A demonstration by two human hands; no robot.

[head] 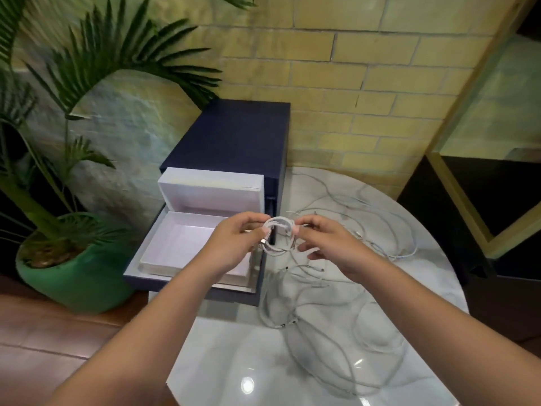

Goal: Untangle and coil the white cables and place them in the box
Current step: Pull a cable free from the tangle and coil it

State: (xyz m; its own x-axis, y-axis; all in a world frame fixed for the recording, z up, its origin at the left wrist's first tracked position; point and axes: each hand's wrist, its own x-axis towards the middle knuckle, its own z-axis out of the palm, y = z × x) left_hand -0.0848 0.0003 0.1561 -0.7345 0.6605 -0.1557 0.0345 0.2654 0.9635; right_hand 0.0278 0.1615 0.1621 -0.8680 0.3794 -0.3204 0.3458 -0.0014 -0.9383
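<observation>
Open box point(181, 244) at left. Beside its right edge, left hand point(234, 244) and right hand point(325, 244) hold a coiled white cable point(278, 250), fingers point(254, 222) pinching opposite sides. Firm pinches should stop the loops springing apart during transfer. Tangled cables point(336, 303) lie on the table point(234, 361).

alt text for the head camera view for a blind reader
Two hands pinch a small coil of white cable, the left hand and right hand on opposite sides, near an open white-lined box. Loose white cables lie tangled on the marble table; a potted palm stands left.
</observation>
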